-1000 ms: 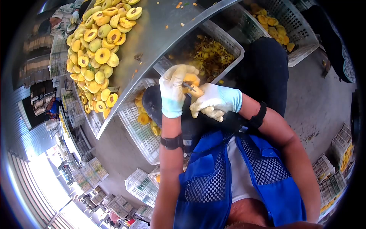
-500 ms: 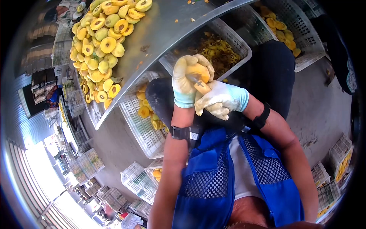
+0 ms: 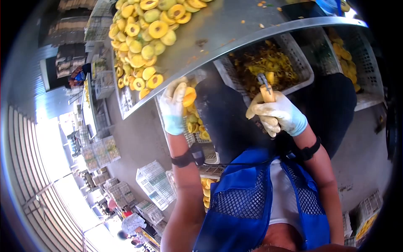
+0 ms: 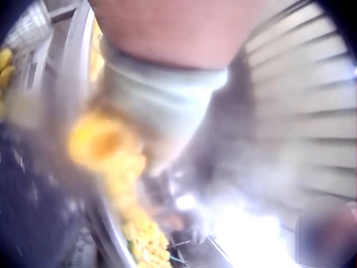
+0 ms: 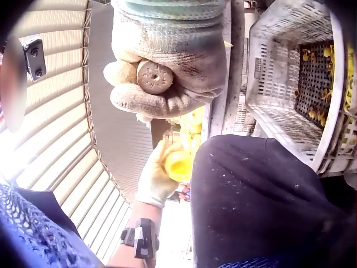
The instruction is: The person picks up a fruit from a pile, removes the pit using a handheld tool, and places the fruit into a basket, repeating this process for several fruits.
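Note:
My gloved left hand [image 3: 173, 107] holds a yellow peach half [image 3: 189, 96] at its fingers, beside the edge of the metal table. In the right wrist view the peach half [image 5: 179, 164] shows its hollow; the left wrist view is blurred. Below that hand is a crate of peach halves [image 3: 193, 122]. My gloved right hand [image 3: 279, 112] grips the wooden handle [image 3: 267, 94] of a small tool with a curved metal head [image 3: 262, 78]. A yellow bit [image 3: 270, 77] shows by the head. The round handle end [image 5: 155, 77] pokes out of the fist in the right wrist view.
A heap of halved peaches [image 3: 147, 46] lies on the metal table [image 3: 222, 25]. Under its rim stands a crate of peelings [image 3: 308, 63], with another crate [image 3: 369, 98] of fruit to its right. My knees are between the crates. More crates [image 3: 155, 185] stand on the floor behind.
My hands were together with the tool at the peach; now they are apart. The left has moved left with the peach half, towards the crate; the right has moved right with the tool.

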`<act>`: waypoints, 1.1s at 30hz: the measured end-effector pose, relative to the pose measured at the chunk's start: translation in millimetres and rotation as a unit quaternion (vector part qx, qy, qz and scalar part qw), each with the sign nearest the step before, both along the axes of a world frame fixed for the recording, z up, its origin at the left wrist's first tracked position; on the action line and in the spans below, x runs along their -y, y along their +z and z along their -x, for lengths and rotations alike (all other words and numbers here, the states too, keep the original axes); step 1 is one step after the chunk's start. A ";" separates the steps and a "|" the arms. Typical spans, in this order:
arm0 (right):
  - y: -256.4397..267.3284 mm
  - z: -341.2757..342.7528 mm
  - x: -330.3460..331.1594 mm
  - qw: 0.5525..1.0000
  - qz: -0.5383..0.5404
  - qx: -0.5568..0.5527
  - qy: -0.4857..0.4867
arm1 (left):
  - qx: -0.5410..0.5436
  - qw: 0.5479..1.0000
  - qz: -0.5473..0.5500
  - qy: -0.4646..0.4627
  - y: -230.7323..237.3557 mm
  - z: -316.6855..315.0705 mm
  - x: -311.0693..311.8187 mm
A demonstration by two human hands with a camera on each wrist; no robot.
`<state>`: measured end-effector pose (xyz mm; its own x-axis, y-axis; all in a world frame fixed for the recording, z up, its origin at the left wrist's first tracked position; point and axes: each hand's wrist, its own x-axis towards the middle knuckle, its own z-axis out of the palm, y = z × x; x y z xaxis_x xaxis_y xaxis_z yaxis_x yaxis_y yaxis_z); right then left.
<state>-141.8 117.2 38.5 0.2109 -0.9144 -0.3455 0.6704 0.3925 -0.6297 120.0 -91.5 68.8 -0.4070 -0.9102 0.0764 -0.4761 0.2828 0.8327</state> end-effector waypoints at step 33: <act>-12.6 -25.1 16.1 0.970 -0.064 -0.217 -0.086 | -0.077 0.989 0.009 -0.127 -25.5 110.8 -17.5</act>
